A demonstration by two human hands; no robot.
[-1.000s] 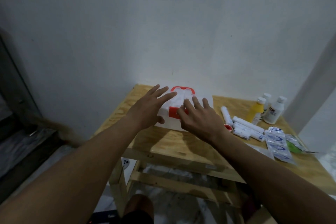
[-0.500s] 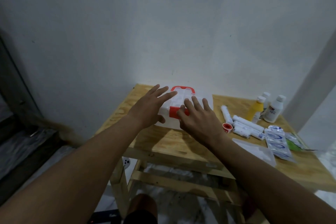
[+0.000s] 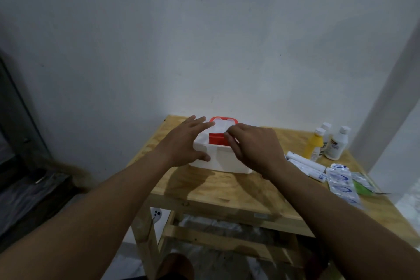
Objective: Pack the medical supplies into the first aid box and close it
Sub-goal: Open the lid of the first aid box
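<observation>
A white first aid box [image 3: 221,159] with a red handle [image 3: 223,118] and a red latch [image 3: 216,138] sits closed on the wooden table [image 3: 227,191]. My left hand [image 3: 185,142] lies flat on the box's left side, fingers spread, thumb against the front wall. My right hand [image 3: 254,145] rests on the box's right part with its fingers curled onto the red latch. To the right lie a yellow bottle [image 3: 314,144], two white bottles [image 3: 336,143], white rolls [image 3: 304,163] and blue-printed packets [image 3: 341,183].
A white wall stands close behind the table. A green packet [image 3: 363,187] lies at the table's right edge. Under the table are wooden crossbars [image 3: 227,236]. A dark doorway or frame [image 3: 18,143] is at the far left.
My right hand's fingers have curled from flat onto the red latch. The left hand keeps its place on the box. The view has shifted slightly.
</observation>
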